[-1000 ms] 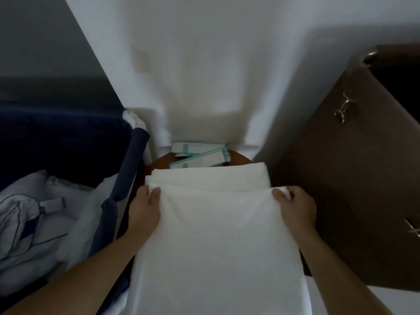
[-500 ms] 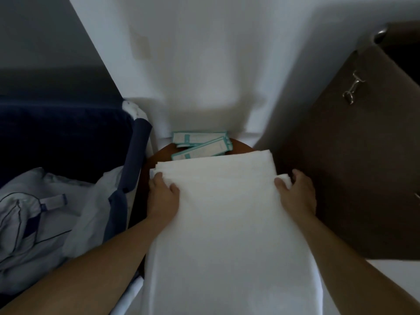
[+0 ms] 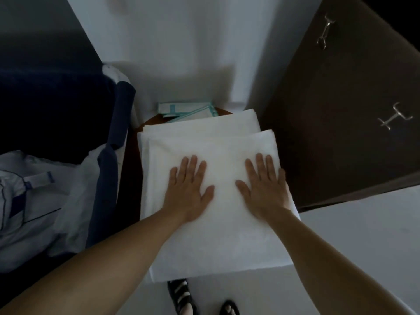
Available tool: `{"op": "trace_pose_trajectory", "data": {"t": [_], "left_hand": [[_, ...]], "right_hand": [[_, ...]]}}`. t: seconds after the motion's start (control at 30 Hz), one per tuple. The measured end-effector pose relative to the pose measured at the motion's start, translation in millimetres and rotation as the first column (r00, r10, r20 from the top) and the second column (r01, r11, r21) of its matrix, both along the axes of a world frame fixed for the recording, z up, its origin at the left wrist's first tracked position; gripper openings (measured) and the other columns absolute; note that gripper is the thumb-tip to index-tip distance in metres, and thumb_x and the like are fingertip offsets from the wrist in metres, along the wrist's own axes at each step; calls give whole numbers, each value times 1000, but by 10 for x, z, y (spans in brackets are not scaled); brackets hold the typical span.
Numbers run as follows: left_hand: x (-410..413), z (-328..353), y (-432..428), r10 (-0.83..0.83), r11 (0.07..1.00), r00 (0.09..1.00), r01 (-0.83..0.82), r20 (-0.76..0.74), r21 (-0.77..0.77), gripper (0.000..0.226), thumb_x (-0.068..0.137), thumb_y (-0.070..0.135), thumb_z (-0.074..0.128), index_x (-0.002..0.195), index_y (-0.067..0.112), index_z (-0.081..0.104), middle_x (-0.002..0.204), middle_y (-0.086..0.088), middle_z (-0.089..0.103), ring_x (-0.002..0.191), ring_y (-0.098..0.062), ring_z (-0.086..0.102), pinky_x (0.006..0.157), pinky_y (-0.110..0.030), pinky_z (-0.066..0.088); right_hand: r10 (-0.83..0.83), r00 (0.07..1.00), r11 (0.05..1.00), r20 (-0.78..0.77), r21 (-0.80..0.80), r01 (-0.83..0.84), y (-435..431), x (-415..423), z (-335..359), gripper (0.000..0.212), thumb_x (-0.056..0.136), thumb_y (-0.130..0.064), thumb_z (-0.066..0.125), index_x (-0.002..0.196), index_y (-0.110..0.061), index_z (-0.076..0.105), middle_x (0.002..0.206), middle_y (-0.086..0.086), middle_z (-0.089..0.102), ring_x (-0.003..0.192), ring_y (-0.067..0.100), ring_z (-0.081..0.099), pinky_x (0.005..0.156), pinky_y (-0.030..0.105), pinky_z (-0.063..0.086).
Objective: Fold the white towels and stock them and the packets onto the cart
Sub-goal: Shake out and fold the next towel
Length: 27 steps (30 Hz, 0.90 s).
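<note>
A folded white towel [image 3: 218, 242] lies on top of a stack of white towels [image 3: 204, 127] on a brown shelf of the cart [image 3: 147, 121]. My left hand [image 3: 188, 189] presses flat on the top towel, fingers straight. My right hand [image 3: 264, 187] lies flat on it too, a little to the right. Behind the stack, against the white wall, lie two white packets with teal edges [image 3: 184, 109]. The towel's near edge hangs over the front of the shelf.
A dark blue laundry bag [image 3: 113, 142] with white linen [image 3: 34, 201] inside stands to the left. A dark brown cabinet [image 3: 341, 110] with metal handles [image 3: 394, 118] is close on the right. My sandalled feet [image 3: 181, 296] show on the pale floor below.
Both hands let go of the towel's far edge and moved back toward me. They now lie flat on top of the folded towel. The camera has tilted further down.
</note>
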<state>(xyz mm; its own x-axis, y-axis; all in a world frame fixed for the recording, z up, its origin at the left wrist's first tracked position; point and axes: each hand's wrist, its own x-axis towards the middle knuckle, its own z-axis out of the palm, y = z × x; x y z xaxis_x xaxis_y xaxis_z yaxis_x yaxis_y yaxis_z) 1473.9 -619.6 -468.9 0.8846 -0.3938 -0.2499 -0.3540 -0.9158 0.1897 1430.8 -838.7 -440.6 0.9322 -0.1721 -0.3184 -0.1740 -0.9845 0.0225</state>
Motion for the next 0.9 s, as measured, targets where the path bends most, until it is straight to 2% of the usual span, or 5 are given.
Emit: {"op": "trace_pose_trajectory", "data": {"t": [0.33, 0.5, 0.57, 0.73, 0.9], "left_hand": [[-244, 164, -36, 144, 989, 989, -142, -38, 51, 69, 100, 57, 16, 157, 26, -6, 165, -2, -14, 151, -20, -15, 122, -45, -6], [-1087, 256, 382, 393, 918, 917, -389, 60, -72, 72, 101, 48, 34, 158, 15, 5, 166, -8, -4, 152, -25, -6, 122, -47, 3], [-1343, 186, 560, 555, 809, 832, -537, 10, -239, 79, 97, 48, 46, 157, 12, 9, 165, -11, 4, 151, -29, 5, 120, -50, 12], [-1666, 229, 630, 685, 250, 513, -832, -517, -495, 69, 95, 45, 59, 147, 6, 35, 143, -12, 48, 125, -29, 49, 99, -34, 39], [-1808, 395, 694, 636, 213, 481, -861, -603, -463, 51, 94, 35, 64, 130, 1, 53, 116, -7, 57, 90, -19, 52, 74, -28, 43]], "right_hand": [[56, 996, 996, 62, 60, -60, -99, -418, 154, 70, 101, -61, 14, 159, -26, -3, 166, 3, -17, 151, 24, -21, 123, 52, -5], [-293, 955, 869, 40, 428, 248, -240, -1267, 208, 83, 98, -64, 31, 158, -25, -11, 167, -2, -13, 154, 25, -1, 123, 49, 17], [-446, 894, 718, -35, 582, 381, -310, -1404, 167, 88, 95, -65, 41, 159, -26, -7, 167, 1, 5, 146, 31, 29, 110, 46, 38], [-618, 778, 508, -115, 697, 506, -373, -1440, 123, 83, 79, -75, 51, 139, -18, 39, 131, 6, 56, 110, 31, 59, 90, 47, 52], [-612, 764, 459, -203, 695, 553, -383, -1542, 235, 59, 89, -55, 64, 121, -6, 56, 103, 5, 60, 94, 28, 59, 84, 41, 52]]}}
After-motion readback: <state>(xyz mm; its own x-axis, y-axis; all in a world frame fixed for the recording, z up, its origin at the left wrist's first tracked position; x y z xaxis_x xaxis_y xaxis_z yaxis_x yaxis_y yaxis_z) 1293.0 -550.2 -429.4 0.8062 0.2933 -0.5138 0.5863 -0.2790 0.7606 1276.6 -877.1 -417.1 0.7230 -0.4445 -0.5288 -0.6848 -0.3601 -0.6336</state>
